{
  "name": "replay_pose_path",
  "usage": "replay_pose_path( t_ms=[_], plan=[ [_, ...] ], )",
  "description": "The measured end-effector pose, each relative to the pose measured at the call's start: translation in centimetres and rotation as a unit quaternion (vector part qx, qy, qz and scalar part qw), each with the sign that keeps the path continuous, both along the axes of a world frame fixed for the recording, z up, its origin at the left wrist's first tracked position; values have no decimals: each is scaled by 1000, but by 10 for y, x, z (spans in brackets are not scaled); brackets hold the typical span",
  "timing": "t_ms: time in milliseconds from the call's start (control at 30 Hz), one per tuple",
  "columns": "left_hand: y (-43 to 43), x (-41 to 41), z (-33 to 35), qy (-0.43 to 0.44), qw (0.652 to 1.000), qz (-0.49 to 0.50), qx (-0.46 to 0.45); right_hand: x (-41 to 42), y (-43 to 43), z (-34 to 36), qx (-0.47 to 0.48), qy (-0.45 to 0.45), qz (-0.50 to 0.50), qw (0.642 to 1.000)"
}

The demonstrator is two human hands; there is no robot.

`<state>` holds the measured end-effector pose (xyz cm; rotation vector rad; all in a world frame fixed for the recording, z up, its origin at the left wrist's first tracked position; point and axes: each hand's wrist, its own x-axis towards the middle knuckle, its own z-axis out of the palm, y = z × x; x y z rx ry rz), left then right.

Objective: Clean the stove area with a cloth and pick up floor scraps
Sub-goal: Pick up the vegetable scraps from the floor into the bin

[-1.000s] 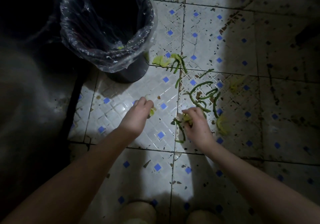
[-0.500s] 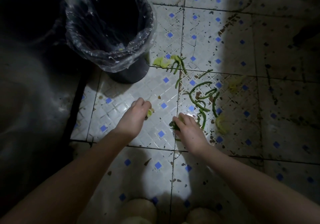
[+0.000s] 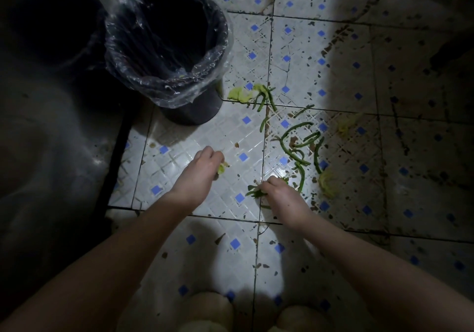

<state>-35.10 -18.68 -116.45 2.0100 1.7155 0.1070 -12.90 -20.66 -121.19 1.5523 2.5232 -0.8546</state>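
Picking up floor scraps | left hand [image 3: 202,171] pinches pale leaf bit [image 3: 221,168] | right hand [image 3: 280,194] grips green stems [image 3: 254,193] | loose stems [image 3: 297,126] lie farther right | next: drop handfuls into bin [image 3: 189,112], far left

Dark round bin [image 3: 192,112], upright on the tiled floor [image 3: 205,136], lined with a clear plastic bag [image 3: 166,93] folded out over its rim. Tiles are white with small blue diamond insets, speckled with brown stains [image 3: 327,49], most densely at right. A black strip [image 3: 116,162] borders the floor at left, beside unlit surfaces.
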Motion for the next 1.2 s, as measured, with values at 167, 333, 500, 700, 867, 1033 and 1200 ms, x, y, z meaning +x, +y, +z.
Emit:
replay_pose_path(
  t_ms=[167, 333, 500, 700, 867, 1033, 1200],
  plan=[
    [0, 3, 13, 9, 1000, -9, -1, 2, 13, 13, 20, 21, -66, 997],
    [3, 5, 28, 21, 1000, -20, 12, 1, 30, 39, 64, 29, -89, 994],
    [13, 5, 48, 22, 998, -20, 48, -3, 56, 73, 125, 69, -114, 983],
    [34, 8, 85, 10, 994, -19, 107, -9, 89, 120, 186, 98, -105, 972],
    [51, 9, 117, -13, 984, -29, 174, -19, 109, 151, 226, 109, -86, 964],
    [65, 6, 149, -26, 970, -26, 241, -30, 119, 173, 251, 107, -112, 956],
    [81, -20, 181, -20, 961, 5, 275, -44, 130, 191, 252, 123, -118, 953]
  ],
)
